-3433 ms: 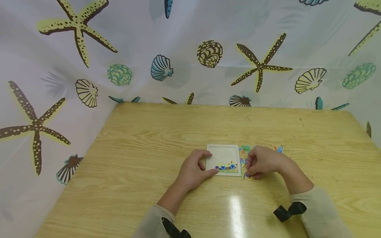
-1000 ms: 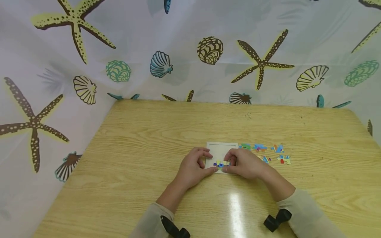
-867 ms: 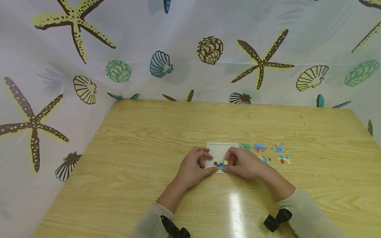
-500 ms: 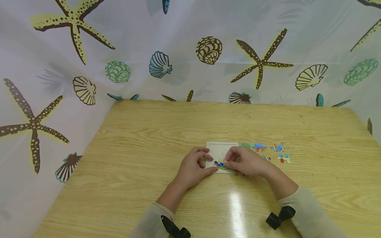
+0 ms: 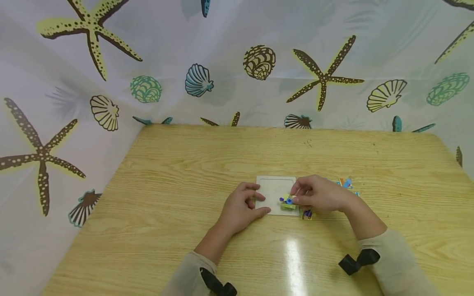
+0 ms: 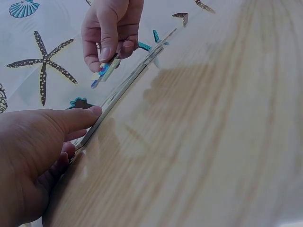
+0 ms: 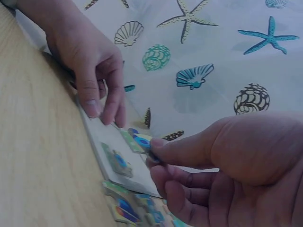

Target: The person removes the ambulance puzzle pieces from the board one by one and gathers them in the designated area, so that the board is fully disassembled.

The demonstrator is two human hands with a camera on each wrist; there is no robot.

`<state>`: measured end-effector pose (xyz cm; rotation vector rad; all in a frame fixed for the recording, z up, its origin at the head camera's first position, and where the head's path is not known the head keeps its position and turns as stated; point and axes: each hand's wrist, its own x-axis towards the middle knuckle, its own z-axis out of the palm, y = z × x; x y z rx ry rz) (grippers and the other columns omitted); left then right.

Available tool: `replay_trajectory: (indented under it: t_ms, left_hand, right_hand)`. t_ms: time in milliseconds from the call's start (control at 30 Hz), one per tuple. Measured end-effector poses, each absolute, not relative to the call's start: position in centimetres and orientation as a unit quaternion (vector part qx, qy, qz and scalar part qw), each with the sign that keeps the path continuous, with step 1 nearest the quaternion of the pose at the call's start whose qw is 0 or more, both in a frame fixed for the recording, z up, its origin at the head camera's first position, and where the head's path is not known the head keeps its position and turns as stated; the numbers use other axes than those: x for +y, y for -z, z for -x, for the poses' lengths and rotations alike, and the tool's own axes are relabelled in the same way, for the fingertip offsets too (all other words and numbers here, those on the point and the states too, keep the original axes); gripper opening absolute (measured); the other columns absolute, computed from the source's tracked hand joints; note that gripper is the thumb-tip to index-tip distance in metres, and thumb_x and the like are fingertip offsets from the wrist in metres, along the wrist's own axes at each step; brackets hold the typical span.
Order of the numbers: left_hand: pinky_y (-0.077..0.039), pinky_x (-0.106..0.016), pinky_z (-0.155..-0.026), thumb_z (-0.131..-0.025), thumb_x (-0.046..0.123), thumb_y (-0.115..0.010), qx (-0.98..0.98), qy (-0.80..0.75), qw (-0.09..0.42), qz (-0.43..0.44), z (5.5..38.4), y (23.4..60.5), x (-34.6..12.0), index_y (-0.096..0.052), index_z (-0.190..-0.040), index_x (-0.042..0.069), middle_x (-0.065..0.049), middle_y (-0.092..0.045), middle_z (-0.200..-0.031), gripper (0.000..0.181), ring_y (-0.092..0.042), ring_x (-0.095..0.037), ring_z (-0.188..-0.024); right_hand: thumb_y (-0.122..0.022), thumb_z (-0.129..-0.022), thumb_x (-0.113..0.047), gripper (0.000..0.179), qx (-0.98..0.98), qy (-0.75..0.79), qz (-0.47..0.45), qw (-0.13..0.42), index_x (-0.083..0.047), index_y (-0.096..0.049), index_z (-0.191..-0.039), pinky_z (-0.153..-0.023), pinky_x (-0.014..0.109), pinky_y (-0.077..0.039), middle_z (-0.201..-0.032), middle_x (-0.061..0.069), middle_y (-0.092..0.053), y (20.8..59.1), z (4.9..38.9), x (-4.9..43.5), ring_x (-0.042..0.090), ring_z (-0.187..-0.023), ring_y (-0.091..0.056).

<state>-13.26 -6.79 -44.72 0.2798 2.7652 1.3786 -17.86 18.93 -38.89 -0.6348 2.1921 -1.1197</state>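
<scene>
A white puzzle board (image 5: 272, 185) lies flat on the table. My left hand (image 5: 240, 207) holds its left side, thumb at the front edge and fingers bent over the left part. My right hand (image 5: 322, 195) pinches a small puzzle piece (image 7: 140, 142) between thumb and fingertips, raised above the board's right half. It is yellow with blue wheel shapes. Below it, another puzzle piece (image 7: 119, 163) with a blue wheel lies inside the board, seen in the right wrist view. In the left wrist view the held piece is turned edge-on.
Loose puzzle pieces (image 5: 307, 214) lie just right of the board, partly under my right hand. Another piece (image 5: 346, 183) lies farther right. A curtain (image 5: 229, 82) printed with shells and starfish hangs behind the wooden table (image 5: 177, 172).
My right hand came from the loose pieces onto the board's lower part, then pinched up a piece and moved right with it. My left hand stays on the board.
</scene>
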Motion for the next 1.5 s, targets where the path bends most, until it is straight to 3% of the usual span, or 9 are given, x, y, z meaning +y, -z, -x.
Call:
replay_trajectory:
  t_ms: [367, 900, 1067, 1233, 1500]
  left_hand:
    - [-0.046, -0.023, -0.075, -0.078, 0.025, -0.087, 0.888, -0.451, 0.023, -0.086, 13.2, 44.9, -6.8, -0.076, -0.095, 0.012, 0.000, -0.058, -0.132, 0.024, -0.052, -0.007, -0.076]
    - [-0.046, -0.022, -0.072, -0.078, 0.024, -0.087, 0.889, -0.449, 0.021, -0.083, 13.2, 44.7, -6.7, -0.075, -0.093, 0.012, 0.000, -0.059, -0.132, 0.023, -0.053, -0.008, -0.077]
    - [-0.046, -0.022, -0.073, -0.078, 0.023, -0.087, 0.888, -0.452, 0.024, -0.080, 13.2, 44.7, -6.7, -0.075, -0.092, 0.012, 0.000, -0.059, -0.132, 0.022, -0.053, -0.008, -0.076]
    - [-0.046, -0.021, -0.073, -0.077, 0.023, -0.087, 0.886, -0.457, 0.024, -0.079, 13.2, 44.7, -6.7, -0.075, -0.092, 0.012, 0.000, -0.058, -0.132, 0.022, -0.053, -0.008, -0.076]
    - [-0.046, -0.021, -0.072, -0.077, 0.023, -0.087, 0.887, -0.453, 0.020, -0.084, 13.1, 44.7, -6.7, -0.075, -0.092, 0.012, 0.000, -0.059, -0.132, 0.022, -0.054, -0.008, -0.076]
  right_hand:
    - [-0.065, -0.097, -0.012, 0.012, 0.818, 0.387, 0.261, 0.334, 0.000, -0.063, -0.100, -0.067, 0.033, -0.055, -0.082, 0.009, -0.069, 38.1, 18.2, 21.2, 0.020, -0.074, -0.064]
    - [-0.066, -0.093, -0.006, 0.004, 0.850, 0.311, 0.205, 0.373, -0.004, -0.063, -0.091, -0.061, 0.028, -0.045, -0.067, 0.001, -0.060, 36.5, 18.1, 24.4, 0.012, -0.060, -0.049]
    - [-0.069, -0.090, -0.003, 0.004, 0.853, 0.298, 0.179, 0.389, -0.001, -0.066, -0.092, -0.063, 0.029, -0.049, -0.072, 0.003, -0.066, 36.6, 18.2, 24.7, 0.012, -0.062, -0.052]
    - [-0.074, -0.087, -0.008, 0.009, 0.876, 0.262, 0.157, 0.373, -0.003, -0.068, -0.090, -0.066, 0.030, -0.055, -0.080, 0.005, -0.069, 36.7, 18.2, 24.9, 0.014, -0.066, -0.062]
    - [-0.079, -0.079, -0.008, 0.017, 0.893, 0.245, 0.133, 0.353, -0.003, -0.065, -0.087, -0.062, 0.030, -0.050, -0.086, 0.006, -0.063, 36.9, 18.1, 24.6, 0.015, -0.066, -0.057]
